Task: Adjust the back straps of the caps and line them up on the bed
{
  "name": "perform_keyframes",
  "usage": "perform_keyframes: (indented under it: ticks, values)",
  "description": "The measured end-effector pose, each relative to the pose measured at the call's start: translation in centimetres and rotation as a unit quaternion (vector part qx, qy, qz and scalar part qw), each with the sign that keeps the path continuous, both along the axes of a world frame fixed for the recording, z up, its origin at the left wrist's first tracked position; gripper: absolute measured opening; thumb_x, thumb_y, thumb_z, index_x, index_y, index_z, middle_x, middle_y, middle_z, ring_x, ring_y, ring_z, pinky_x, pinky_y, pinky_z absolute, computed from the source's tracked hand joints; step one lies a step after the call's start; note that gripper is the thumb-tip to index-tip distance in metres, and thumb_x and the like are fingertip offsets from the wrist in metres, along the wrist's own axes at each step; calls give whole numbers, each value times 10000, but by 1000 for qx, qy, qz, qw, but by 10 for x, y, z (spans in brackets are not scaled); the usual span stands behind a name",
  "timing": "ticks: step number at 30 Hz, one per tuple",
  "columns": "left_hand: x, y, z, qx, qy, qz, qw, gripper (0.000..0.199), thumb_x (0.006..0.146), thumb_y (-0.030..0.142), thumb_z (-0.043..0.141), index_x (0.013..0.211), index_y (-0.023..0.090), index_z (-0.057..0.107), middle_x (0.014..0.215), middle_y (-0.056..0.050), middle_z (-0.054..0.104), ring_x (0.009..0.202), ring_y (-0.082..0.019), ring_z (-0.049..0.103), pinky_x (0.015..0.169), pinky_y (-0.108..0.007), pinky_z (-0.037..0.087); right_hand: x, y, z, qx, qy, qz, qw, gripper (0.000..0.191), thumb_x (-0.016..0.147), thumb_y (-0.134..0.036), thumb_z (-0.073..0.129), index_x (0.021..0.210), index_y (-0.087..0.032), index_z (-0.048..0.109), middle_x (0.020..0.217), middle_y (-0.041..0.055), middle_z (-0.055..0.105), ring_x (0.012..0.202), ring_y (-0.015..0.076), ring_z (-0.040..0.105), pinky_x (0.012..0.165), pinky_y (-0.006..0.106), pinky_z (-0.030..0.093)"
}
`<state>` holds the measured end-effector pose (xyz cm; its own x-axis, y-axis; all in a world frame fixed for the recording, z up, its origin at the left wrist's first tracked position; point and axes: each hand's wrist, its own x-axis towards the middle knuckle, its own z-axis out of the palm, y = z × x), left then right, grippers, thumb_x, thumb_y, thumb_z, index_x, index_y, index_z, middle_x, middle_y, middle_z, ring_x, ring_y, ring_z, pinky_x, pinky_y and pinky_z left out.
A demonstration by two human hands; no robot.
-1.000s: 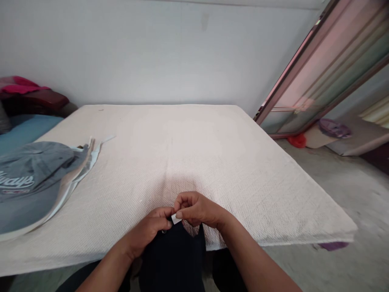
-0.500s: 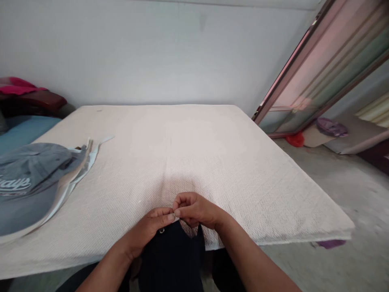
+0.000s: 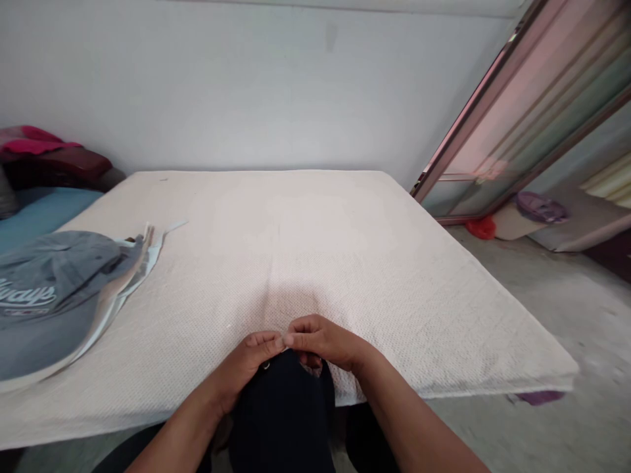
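Head cam: left hand (image 3: 257,358) (eleven o'clock) and right hand (image 3: 325,343) (one) are pinching the top of the dark cloth (image 3: 280,417), about equally near; it's running lengthwise toward six, past the pale cover's (image 3: 419,295) near edge.

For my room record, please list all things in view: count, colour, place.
Dark cloth: 1, blackish, bottom centre
Cap: 1, grey, table left
Table: 1, cream, centre
Wall: 1, grey, behind
Door: 1, pinkish, right
Bin: 1, beige, right
Purple bag: 1, on bin
Red bag: 1, floor right
Pink cloth: 1, far left
Blue surface: 1, left
Floor: 1, grey, right
Legs: 2, dark, bottom
Left hand: 1, on dark cloth
Right hand: 1, on dark cloth
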<state>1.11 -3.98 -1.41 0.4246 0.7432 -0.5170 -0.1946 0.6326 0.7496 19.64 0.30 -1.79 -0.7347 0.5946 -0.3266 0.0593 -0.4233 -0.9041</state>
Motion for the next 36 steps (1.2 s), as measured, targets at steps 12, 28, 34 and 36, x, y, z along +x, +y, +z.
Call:
perform_keyframes:
  ticks: [12,28,34,36]
  values:
    - [-6,2,1,-6,-100,35,994,200,767,292,633,822,119,717,718,-70,690,638,-169,605,654,-274,448,-2,3,3,-108,60,-52,991,296,716,-374,715,670,-153,523,498,-66,456,400,32,349,370,169,184]
    - [-10,3,5,-158,-197,91,963,406,797,459,529,839,109,729,810,-136,730,894,-310,664,818,-409,508,4,1,5,-73,124,-78,987,309,808,-405,626,689,-136,533,601,-19,499,511,55,405,462,178,266]
    - [-19,13,8,-151,-226,116,955,406,831,461,485,854,140,732,776,-93,736,907,-289,668,867,-395,492,16,3,5,-126,155,-107,974,226,750,-313,708,755,-126,582,631,-33,496,527,55,440,501,182,329]
    - [-19,12,9,-127,-220,111,961,410,847,461,479,919,139,722,780,-88,737,871,-277,682,875,-404,485,21,6,7,-133,185,-174,958,196,749,-288,710,770,-131,594,651,-31,523,536,54,459,522,182,356]
